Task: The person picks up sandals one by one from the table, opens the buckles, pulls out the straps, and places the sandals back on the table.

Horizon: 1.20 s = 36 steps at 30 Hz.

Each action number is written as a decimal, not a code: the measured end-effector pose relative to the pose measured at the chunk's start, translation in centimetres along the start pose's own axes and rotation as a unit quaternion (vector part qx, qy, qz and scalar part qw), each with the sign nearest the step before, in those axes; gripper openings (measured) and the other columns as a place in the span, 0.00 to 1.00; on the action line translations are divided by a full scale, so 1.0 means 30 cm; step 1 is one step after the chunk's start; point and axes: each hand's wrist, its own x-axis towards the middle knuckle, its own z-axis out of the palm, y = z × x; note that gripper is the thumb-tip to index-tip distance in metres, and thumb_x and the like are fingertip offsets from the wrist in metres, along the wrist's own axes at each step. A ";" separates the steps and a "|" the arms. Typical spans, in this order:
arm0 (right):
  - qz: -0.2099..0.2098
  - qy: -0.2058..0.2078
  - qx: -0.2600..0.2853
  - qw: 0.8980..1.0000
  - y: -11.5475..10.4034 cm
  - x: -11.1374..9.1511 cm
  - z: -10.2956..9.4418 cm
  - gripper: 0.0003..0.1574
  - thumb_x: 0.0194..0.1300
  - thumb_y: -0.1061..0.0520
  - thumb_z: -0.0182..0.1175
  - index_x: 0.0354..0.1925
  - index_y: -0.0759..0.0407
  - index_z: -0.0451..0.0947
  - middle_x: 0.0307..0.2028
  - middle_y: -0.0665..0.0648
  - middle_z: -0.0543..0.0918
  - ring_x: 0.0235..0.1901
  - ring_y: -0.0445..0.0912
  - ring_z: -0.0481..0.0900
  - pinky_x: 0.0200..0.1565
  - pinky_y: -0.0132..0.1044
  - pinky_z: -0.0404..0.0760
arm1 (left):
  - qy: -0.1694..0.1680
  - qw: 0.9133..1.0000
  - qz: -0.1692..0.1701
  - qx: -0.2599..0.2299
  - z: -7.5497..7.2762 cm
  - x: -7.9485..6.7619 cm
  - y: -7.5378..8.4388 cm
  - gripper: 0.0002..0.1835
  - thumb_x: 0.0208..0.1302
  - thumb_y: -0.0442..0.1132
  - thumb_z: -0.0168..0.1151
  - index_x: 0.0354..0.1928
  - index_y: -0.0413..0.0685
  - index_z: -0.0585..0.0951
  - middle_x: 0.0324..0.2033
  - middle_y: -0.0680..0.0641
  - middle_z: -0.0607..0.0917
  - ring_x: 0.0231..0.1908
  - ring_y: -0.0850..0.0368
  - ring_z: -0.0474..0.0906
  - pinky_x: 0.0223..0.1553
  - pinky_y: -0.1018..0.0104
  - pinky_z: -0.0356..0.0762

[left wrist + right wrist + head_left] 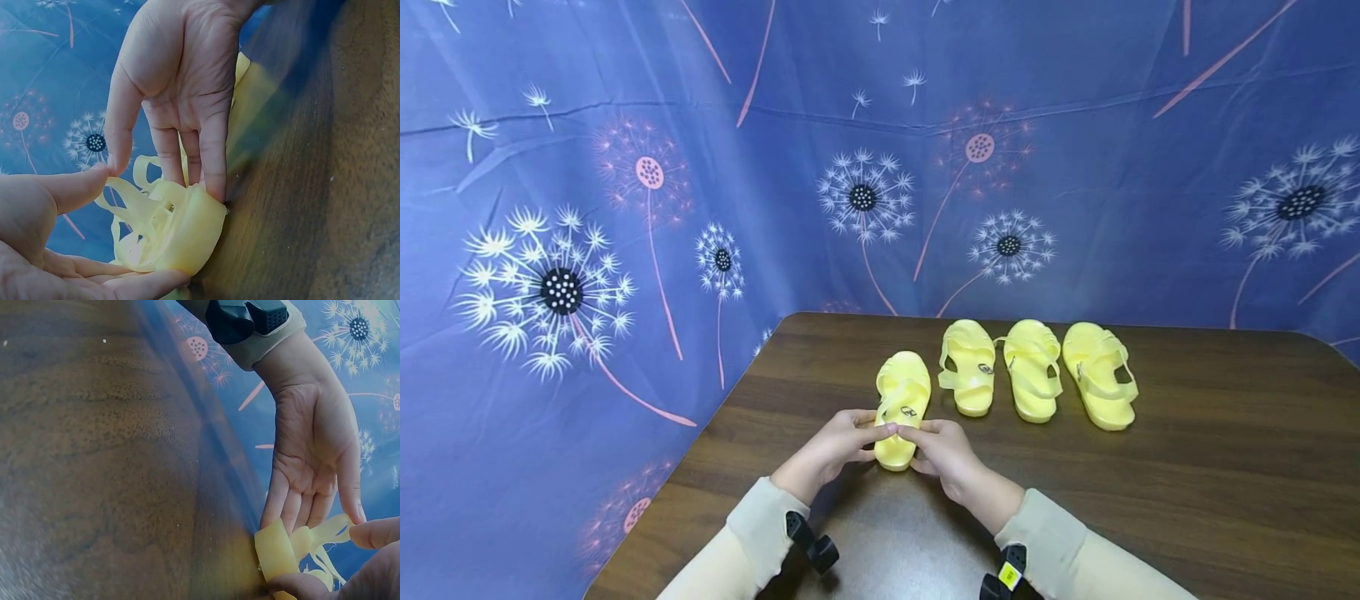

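A yellow jelly sandal (904, 400) stands on the brown table between the two hands, its toe end pointing away and its heel toward me. My left hand (844, 439) grips it from the left side, the thumb on the strap and the fingers along the sole's edge. From the right, my right hand (946, 454) holds it the same way. Both thumb tips meet over the strap, as the left wrist view shows, with the right hand (181, 81) above the sandal's heel (194, 231). In the right wrist view the left hand (306, 431) reaches down to the sandal (278, 550).
Three more yellow sandals stand in a row to the right: a near one (967, 368), a middle one (1032, 371) and a far one (1100, 375). The wooden table (1210, 450) ends at a blue dandelion-print curtain (1112, 208) behind and at the left.
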 end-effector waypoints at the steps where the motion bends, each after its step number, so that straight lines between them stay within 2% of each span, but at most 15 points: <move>1: 0.000 0.000 -0.001 1.000 0.000 -0.001 0.000 0.28 0.64 0.59 0.61 0.53 0.80 0.70 0.51 0.72 0.78 0.45 0.53 0.82 0.50 0.52 0.81 | 0.001 1.000 -0.002 0.001 0.000 0.000 0.001 0.34 0.66 0.45 0.62 0.65 0.26 0.65 0.60 0.33 0.74 0.56 0.45 0.77 0.54 0.52 0.79; 10: -0.001 -0.003 -0.008 1.000 -0.004 0.001 -0.004 0.33 0.66 0.58 0.60 0.57 0.83 0.64 0.57 0.76 0.72 0.55 0.61 0.77 0.52 0.54 0.79 | 0.007 1.000 -0.007 0.004 0.001 0.002 0.008 0.35 0.66 0.45 0.63 0.65 0.27 0.65 0.60 0.33 0.74 0.57 0.45 0.76 0.55 0.51 0.78; 25: 0.004 -0.008 -0.013 1.000 -0.006 0.008 -0.013 0.34 0.67 0.58 0.60 0.59 0.83 0.62 0.58 0.77 0.70 0.57 0.64 0.75 0.54 0.56 0.77 | 0.021 1.000 -0.004 -0.003 0.013 0.009 0.010 0.35 0.65 0.43 0.64 0.65 0.26 0.65 0.61 0.33 0.74 0.56 0.45 0.77 0.54 0.53 0.79; 36: 0.001 -0.003 -0.015 1.000 -0.002 0.024 -0.009 0.31 0.67 0.58 0.59 0.58 0.81 0.65 0.57 0.75 0.73 0.56 0.62 0.76 0.55 0.55 0.77 | 0.026 1.000 -0.002 -0.001 0.009 0.022 0.004 0.36 0.65 0.43 0.64 0.66 0.27 0.64 0.62 0.32 0.73 0.58 0.45 0.76 0.55 0.52 0.79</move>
